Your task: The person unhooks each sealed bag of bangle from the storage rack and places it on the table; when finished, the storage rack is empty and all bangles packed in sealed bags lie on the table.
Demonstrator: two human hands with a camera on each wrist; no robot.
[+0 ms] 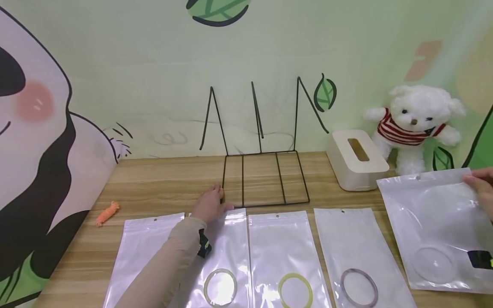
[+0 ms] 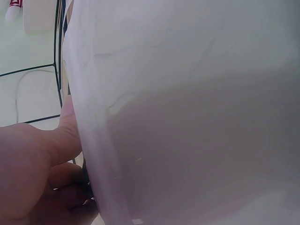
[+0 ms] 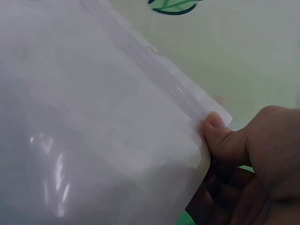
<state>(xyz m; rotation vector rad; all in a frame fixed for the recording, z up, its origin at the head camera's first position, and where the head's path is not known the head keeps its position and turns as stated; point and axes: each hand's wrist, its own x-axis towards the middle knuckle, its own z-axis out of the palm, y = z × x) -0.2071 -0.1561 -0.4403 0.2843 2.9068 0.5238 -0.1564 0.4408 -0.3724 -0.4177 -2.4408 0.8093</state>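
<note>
My left hand (image 1: 209, 204) is at the front left corner of a black wire rack (image 1: 263, 204); its curled fingers grip the frame there. In the left wrist view, the thumb (image 2: 65, 136) lies along a bag's edge. At the far right, my right hand (image 1: 481, 188) pinches the top corner of a white zip bag (image 1: 435, 218) between thumb and fingers. A pale ring (image 1: 433, 265) shows through that bag, which is tilted up. More zip bags lie in a row, with a pale green ring (image 1: 220, 287), a yellow ring (image 1: 295, 291) and a mauve ring (image 1: 359, 287) showing.
Partly under my left sleeve lies the leftmost bag (image 1: 144, 239). An orange wrapped piece (image 1: 108, 214) is on the table's left side. Behind the right-hand bags stand a white tissue box (image 1: 360, 171) and a white teddy bear (image 1: 414, 115). A painted wall (image 1: 154, 64) rises behind the table.
</note>
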